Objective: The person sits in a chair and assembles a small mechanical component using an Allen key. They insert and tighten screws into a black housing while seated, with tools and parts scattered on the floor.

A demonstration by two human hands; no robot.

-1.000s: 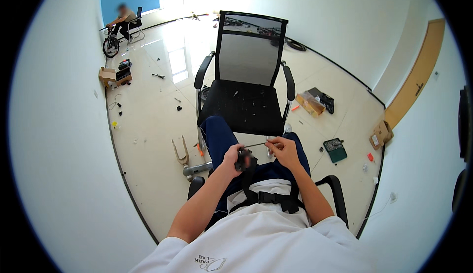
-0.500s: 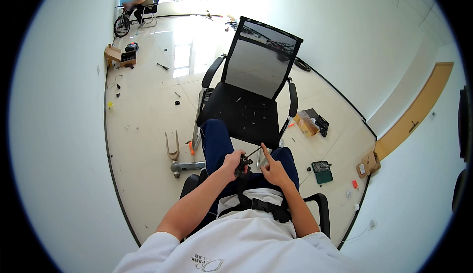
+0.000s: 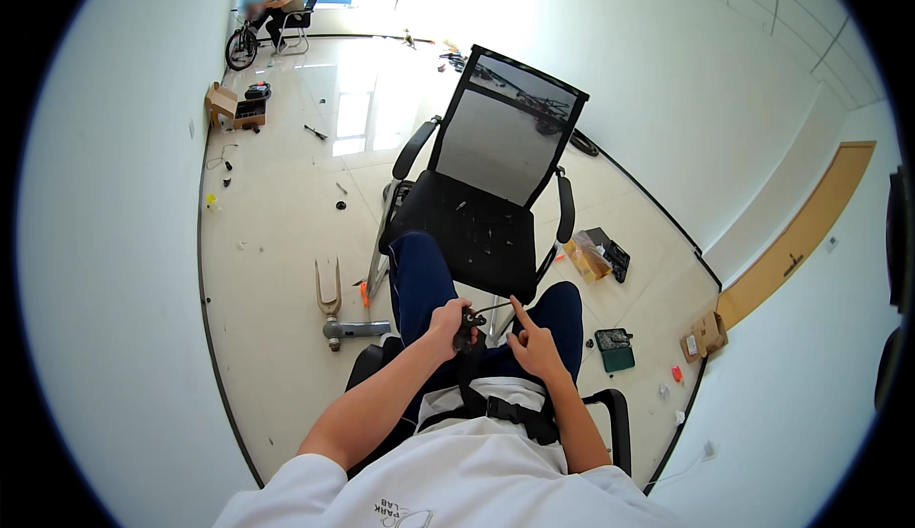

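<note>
My left hand (image 3: 448, 326) is closed around a small black metal part (image 3: 466, 330), which looks like a bicycle component; the fingers hide much of it. A thin dark rod (image 3: 495, 307), like a hex key, sticks out from it to the right. My right hand (image 3: 536, 345) has its index finger stretched up, the fingertip at the rod's far end, and the other fingers loosely bent. Both hands are above my lap. Ahead of my knees stands a black mesh-backed chair (image 3: 467, 233) with several small parts (image 3: 491, 233) scattered on its seat.
A metal fork (image 3: 329, 292) lies on the floor at left, by an orange-handled tool (image 3: 364, 292). On the right are a green case (image 3: 618, 359), a black tool case (image 3: 610, 253) and a cardboard box (image 3: 703, 337). Far left, another person (image 3: 286, 4) sits by a bicycle wheel (image 3: 241, 50).
The rod's outer end has swung lower, now lying flatter, and my right fingertip has moved down with it. My left hand keeps its hold on the black part. The view has shifted slightly.
</note>
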